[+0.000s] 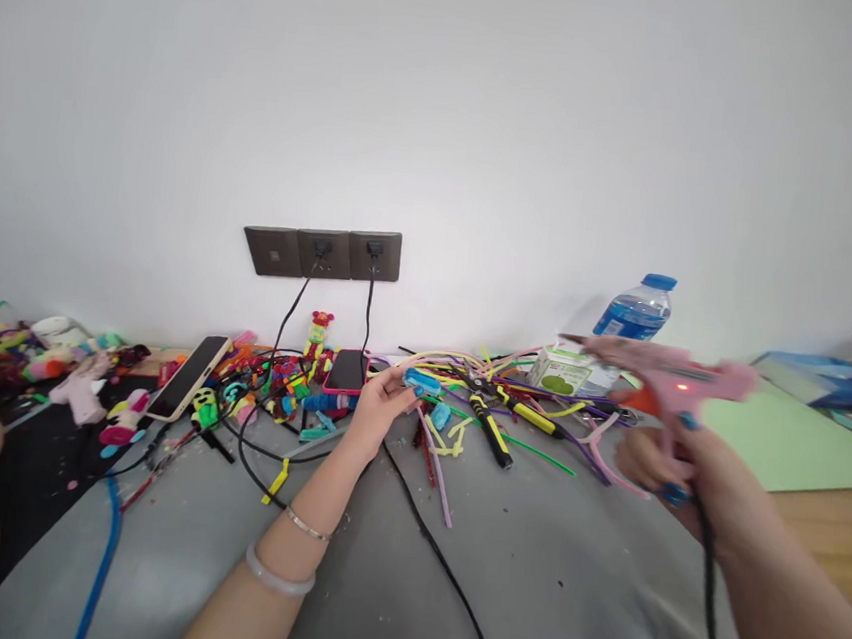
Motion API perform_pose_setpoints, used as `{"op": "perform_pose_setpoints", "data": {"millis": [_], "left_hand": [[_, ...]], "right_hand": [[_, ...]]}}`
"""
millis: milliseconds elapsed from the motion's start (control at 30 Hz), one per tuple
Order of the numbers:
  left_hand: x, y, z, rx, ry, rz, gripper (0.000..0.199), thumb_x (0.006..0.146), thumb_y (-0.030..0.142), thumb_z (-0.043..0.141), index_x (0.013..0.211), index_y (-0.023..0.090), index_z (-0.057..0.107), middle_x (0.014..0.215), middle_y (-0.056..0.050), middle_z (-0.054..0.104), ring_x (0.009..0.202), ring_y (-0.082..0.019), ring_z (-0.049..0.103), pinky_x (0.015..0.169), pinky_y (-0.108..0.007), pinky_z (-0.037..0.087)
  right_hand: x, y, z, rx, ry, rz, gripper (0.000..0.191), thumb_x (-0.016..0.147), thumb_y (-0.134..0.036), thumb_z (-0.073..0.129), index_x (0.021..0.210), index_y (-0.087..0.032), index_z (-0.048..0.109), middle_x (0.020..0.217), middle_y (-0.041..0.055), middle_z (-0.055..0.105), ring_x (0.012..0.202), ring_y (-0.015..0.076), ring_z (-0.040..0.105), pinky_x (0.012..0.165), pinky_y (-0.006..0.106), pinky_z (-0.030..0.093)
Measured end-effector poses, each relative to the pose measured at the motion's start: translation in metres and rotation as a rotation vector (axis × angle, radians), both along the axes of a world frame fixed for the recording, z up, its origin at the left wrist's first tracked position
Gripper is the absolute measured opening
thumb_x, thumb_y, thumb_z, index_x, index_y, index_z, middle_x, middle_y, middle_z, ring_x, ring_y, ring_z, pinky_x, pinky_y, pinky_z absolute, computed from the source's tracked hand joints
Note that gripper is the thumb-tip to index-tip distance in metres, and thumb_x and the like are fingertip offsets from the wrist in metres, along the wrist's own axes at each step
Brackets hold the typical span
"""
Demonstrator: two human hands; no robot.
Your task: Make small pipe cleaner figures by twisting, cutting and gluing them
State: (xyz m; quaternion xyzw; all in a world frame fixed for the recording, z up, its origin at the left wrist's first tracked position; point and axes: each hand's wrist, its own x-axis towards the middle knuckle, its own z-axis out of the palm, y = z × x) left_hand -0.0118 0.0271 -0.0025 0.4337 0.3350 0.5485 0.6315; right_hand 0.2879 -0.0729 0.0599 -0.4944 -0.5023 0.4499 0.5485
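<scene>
L hand (383,403) pinches a lt-blue fuzzy piece (424,382), prob. pipe cleaner, by its near end, just left of the yellow-and-black-handled pliers (491,434). R hand (672,464) is wrapped round the grip of a pink hot-glue gun (666,373), up off the tabletop (579,606) & right of the pliers, nozzle pointing to their side. Blue piece is likely v. light, soft, squashable: best held by one end w/ fingertips. Gun's prob. rigid plastic; grip only, tip may be hot.

Soft light, slight blur rightward.
</scene>
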Motion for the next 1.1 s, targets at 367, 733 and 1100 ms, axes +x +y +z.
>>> {"op": "perform_pose_setpoints", "data": {"millis": [367, 733, 1100], "left_hand": [[-0.003, 0.001, -0.002, 0.001, 0.061, 0.038, 0.049, 0.059, 0.043, 0.087, 0.095, 0.017, 0.066, 0.095, -0.005, 0.072, 0.084, -0.017, 0.067, 0.077, -0.030, 0.056], [0.002, -0.003, -0.002, 0.027, 0.104, -0.004, 0.041, 0.060, 0.037, 0.087, 0.088, 0.016, 0.065, 0.092, -0.005, 0.070, 0.085, -0.018, 0.066, 0.077, -0.030, 0.055], [0.003, -0.005, 0.000, 0.050, 0.152, -0.041, 0.036, 0.063, 0.037, 0.084, 0.087, 0.018, 0.066, 0.089, -0.004, 0.068, 0.083, -0.018, 0.064, 0.078, -0.032, 0.055]], "right_hand": [[-0.051, 0.053, -0.031, 0.089, -0.151, 0.474, 0.061, 0.092, -0.070, 0.034, 0.054, -0.023, 0.042, 0.037, -0.0030, 0.038, 0.038, 0.0112, 0.025, 0.045, 0.030, 0.022], [-0.059, 0.045, -0.051, 0.141, -0.286, 0.572, 0.064, 0.094, -0.070, 0.028, 0.056, -0.021, 0.042, 0.044, -0.0025, 0.037, 0.041, 0.0097, 0.026, 0.043, 0.028, 0.020], [-0.059, 0.041, -0.052, 0.084, -0.222, 0.588, 0.052, 0.092, -0.071, 0.036, 0.079, -0.021, 0.045, 0.047, -0.0057, 0.038, 0.041, 0.0098, 0.027, 0.042, 0.027, 0.021]]}}
